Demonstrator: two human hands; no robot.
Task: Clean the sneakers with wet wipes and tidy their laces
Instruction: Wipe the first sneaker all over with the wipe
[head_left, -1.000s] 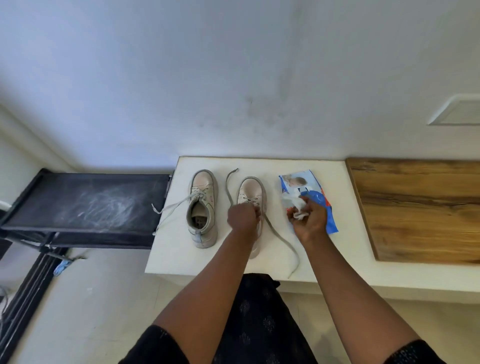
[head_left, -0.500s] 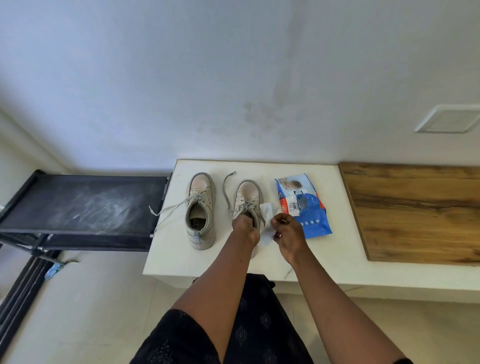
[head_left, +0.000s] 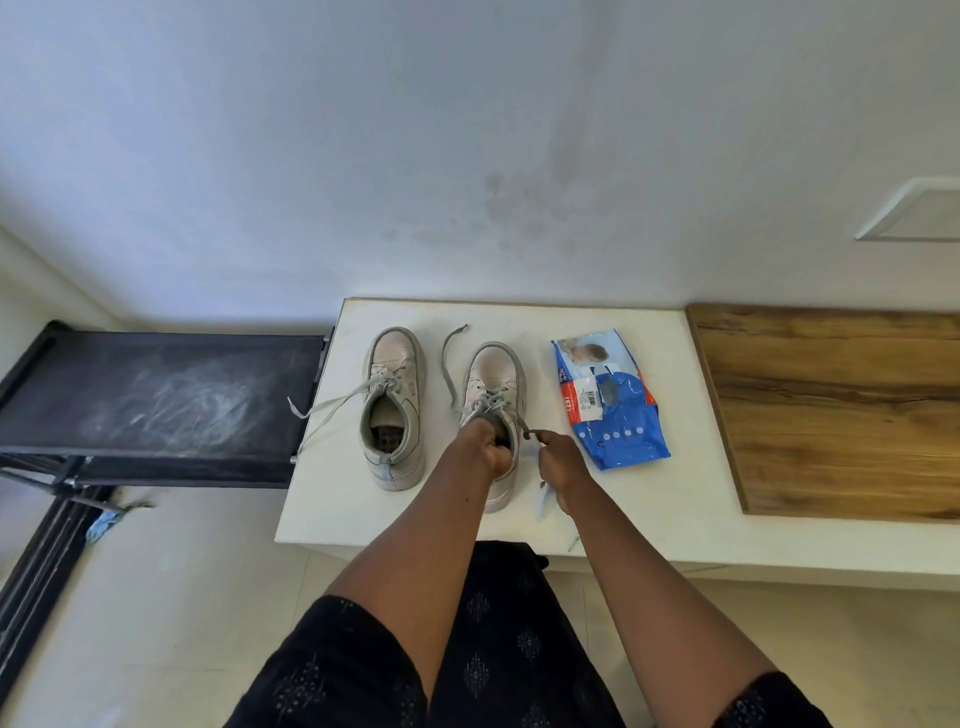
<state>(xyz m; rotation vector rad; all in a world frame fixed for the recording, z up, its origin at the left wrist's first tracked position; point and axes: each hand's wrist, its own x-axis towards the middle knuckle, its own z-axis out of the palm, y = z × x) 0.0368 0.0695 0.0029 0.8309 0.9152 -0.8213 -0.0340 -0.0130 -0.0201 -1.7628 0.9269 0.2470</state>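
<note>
Your left hand (head_left: 488, 449) is curled round the collar of the held sneaker (head_left: 493, 370) on the white ledge (head_left: 675, 499); your right hand (head_left: 563, 467), fingers closed, pinches a wet wipe (head_left: 542, 500) just beside that shoe's heel; wiping looks barely begun; its loose lace (head_left: 447, 358) trails toward the wall; the second sneaker (head_left: 392, 358) stands apart, apparently uncleaned, its untied laces (head_left: 332, 410) sprawling over the ledge's edge; the wipes pack (head_left: 613, 400) lies near, to the right.
</note>
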